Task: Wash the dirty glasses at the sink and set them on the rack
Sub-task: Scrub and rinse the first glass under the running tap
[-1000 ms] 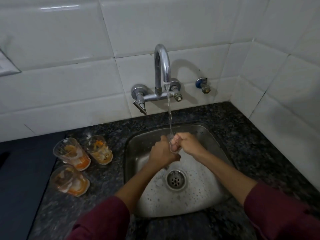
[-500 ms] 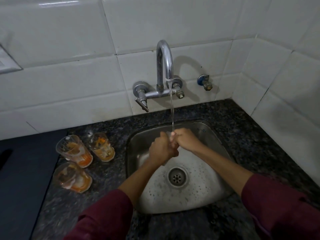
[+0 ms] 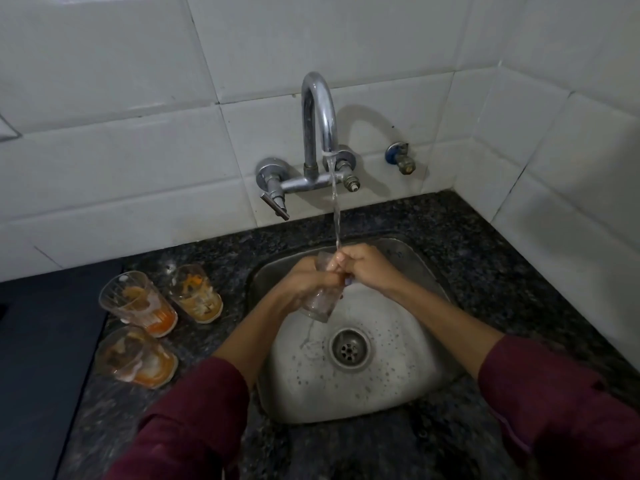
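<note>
Over the steel sink (image 3: pixel 408 393) I hold a clear glass (image 3: pixel 320 301) under the running stream from the chrome tap (image 3: pixel 320 109). My left hand (image 3: pixel 304 282) wraps around the glass from the left. My right hand (image 3: pixel 363 268) grips its rim, fingers at or inside the mouth, where the water lands. The glass tilts, base toward the drain (image 3: pixel 349 348). Three dirty glasses with orange residue stand on the counter to the left: one at the back left (image 3: pixel 136 301), one at the back right (image 3: pixel 195 292), one in front (image 3: pixel 135 358).
Dark speckled granite counter (image 3: pixel 485 271) surrounds the sink, with white tiled walls behind and to the right. A small blue-capped valve (image 3: pixel 400 157) sticks out of the wall right of the tap. A dark flat surface (image 3: pixel 38 358) lies at the far left. No rack is in view.
The glass has come more into sight between my hands, tilted with its base lower toward the drain. Both hands stay under the stream. The view has shifted slightly.
</note>
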